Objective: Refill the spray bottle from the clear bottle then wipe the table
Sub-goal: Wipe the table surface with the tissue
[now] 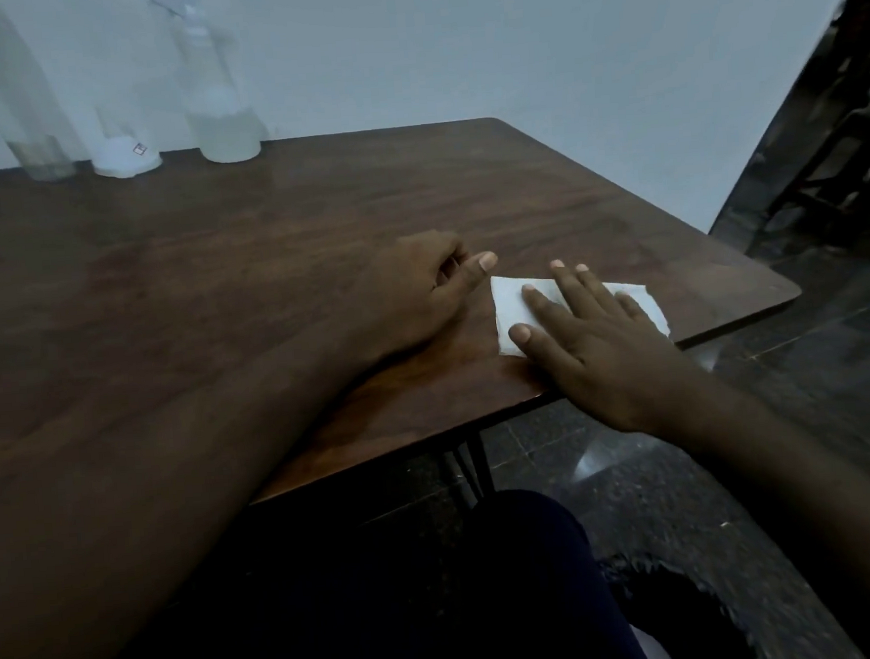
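The right hand [593, 339], fingers flat, presses a folded white napkin [511, 308] near the table [211, 252] edge; the left hand [414, 289] rests curled, empty. Next, probably a wiping stroke.

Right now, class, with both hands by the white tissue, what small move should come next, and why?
Probably sweep the right hand along the folded tissue to press it flat. Its straight fingers lie on it, near the table edge, while the left hand rests beside it, fingers curled, thumb just short of the tissue's corner.
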{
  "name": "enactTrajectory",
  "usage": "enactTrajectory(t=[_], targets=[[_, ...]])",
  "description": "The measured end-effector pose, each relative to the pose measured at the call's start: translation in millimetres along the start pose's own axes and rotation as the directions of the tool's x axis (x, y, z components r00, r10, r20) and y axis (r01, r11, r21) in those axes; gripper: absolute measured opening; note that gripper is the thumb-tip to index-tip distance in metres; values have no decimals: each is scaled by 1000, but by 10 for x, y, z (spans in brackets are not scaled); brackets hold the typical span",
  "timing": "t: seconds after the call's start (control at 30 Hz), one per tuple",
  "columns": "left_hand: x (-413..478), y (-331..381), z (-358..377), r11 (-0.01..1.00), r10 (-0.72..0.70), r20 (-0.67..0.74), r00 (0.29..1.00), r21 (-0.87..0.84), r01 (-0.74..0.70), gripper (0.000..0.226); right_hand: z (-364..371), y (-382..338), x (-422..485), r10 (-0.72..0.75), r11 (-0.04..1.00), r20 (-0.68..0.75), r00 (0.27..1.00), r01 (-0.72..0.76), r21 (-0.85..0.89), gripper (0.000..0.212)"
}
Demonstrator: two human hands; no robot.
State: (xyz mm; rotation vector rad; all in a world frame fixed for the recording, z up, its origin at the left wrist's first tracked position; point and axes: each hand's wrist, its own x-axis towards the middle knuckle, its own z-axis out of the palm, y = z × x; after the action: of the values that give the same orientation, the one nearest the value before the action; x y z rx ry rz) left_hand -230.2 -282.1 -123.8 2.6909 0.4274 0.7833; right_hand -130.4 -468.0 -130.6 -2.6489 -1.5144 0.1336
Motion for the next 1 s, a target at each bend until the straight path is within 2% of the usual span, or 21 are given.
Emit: enactTrajectory(t=[0.1, 0.27, 0.3, 0.4, 0.47, 0.5, 0.57, 0.63, 0.67, 0.7, 0.8, 0.87, 0.9, 0.97, 1.0], targets=[[-17, -16, -16, 1000, 1, -13, 1000, -24, -2, 39, -13, 126, -38, 7, 1000, 74, 997, -5, -27, 91], [-18, -25, -10, 981, -71, -1, 997, -179, 70, 37, -227, 541, 314, 312, 950, 130, 941, -307, -60, 108], [-7, -33, 2, 974, -98, 3, 995, -206, 97, 35, -218, 457, 343, 298, 955, 141, 944, -294, -49, 108], [12, -46, 26, 953, -163, 8, 987, -258, 160, 27, -73, 27, 164, -3, 999, 201, 980, 11, -40, 99], [-1, -53, 23, 944, -182, -4, 983, -282, 174, 26, -68, 5, 65, -98, 995, 223, 970, 101, -2, 90], [-8, -56, 19, 940, -187, -11, 982, -294, 175, 28, -96, 114, 110, -71, 997, 223, 972, 76, -15, 92], [-18, -54, 5, 938, -183, -7, 983, -299, 172, 30, -175, 357, 341, 115, 992, 184, 976, -104, -69, 98], [-14, -37, -4, 941, -188, -7, 982, -286, 178, 31, -219, 375, 593, 270, 962, 154, 950, -260, -87, 89], [-5, -35, -2, 942, -196, -17, 980, -280, 184, 31, -182, 251, 668, 240, 969, 160, 958, -227, -95, 83], [0, -39, 1, 941, -208, -39, 977, -283, 188, 31, -121, 70, 674, 149, 985, 172, 974, -131, -110, 80], [-5, -90, 16, 925, -255, -115, 960, -317, 208, 29, 10, -417, 330, -207, 975, 205, 957, 220, -43, 74], [12, -145, -2, 908, -302, -138, 943, -343, 241, 30, -9, -285, 322, -274, 959, 218, 937, 284, -12, 70], [23, -172, -9, 892, -334, -148, 931, -368, 261, 34, -27, -155, 447, -216, 972, 231, 949, 231, -43, 72], [43, -216, -3, 857, -387, -147, 911, -423, 296, 42, -120, 89, 827, -41, 993, 210, 977, 63, -100, 100], [53, -226, -1, 840, -408, -138, 902, -444, 312, 45, -158, 115, 1011, 50, 995, 191, 980, -33, -92, 106]])
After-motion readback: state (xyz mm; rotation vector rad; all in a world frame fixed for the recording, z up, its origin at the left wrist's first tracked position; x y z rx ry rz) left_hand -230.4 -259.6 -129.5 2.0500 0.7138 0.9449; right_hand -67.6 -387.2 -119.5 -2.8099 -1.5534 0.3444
